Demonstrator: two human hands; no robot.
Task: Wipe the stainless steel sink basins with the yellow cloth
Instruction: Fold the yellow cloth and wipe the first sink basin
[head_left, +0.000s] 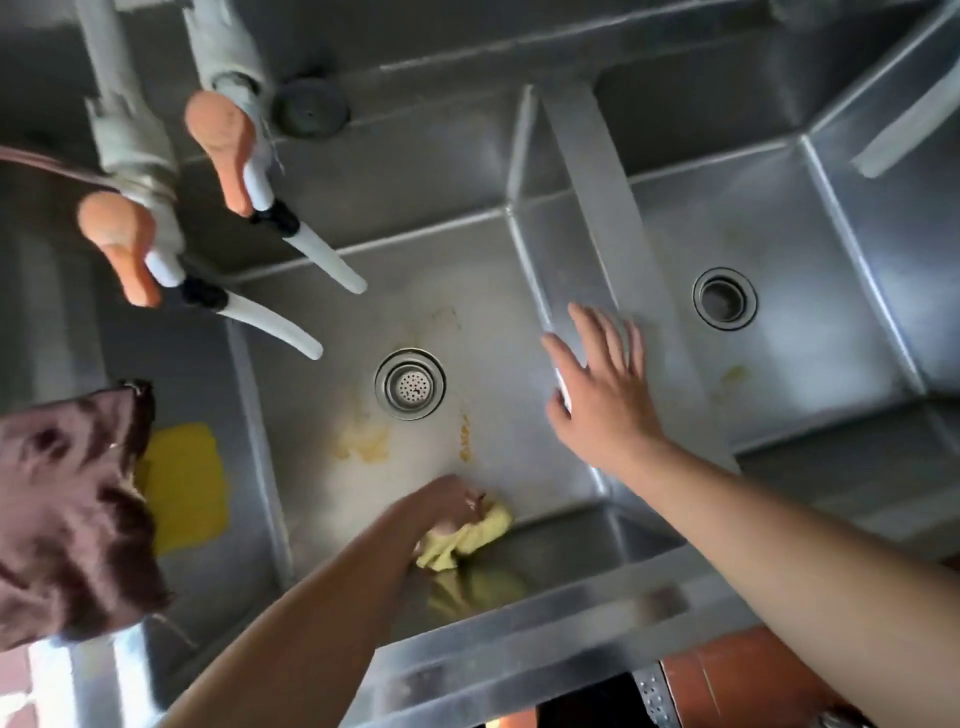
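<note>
My left hand (447, 506) is closed on a crumpled yellow cloth (475, 535) and presses it onto the floor of the middle basin (483, 291), at its near edge. Yellowish stains (363, 441) lie on that floor between the cloth and the round drain strainer (410, 384). My right hand (597, 389) is spread open, fingers apart, resting on the steel divider (587, 182) between the middle basin and the right basin (810, 374). The right basin has its own open drain (724, 299) and a faint yellow mark (732, 374).
Two taps with orange levers (223, 145) and white spouts (270, 322) hang over the middle basin's left side. A dark brown cloth (67, 509) and a second yellow cloth (184, 483) lie in the left basin. A black plug (310, 108) sits on the back ledge.
</note>
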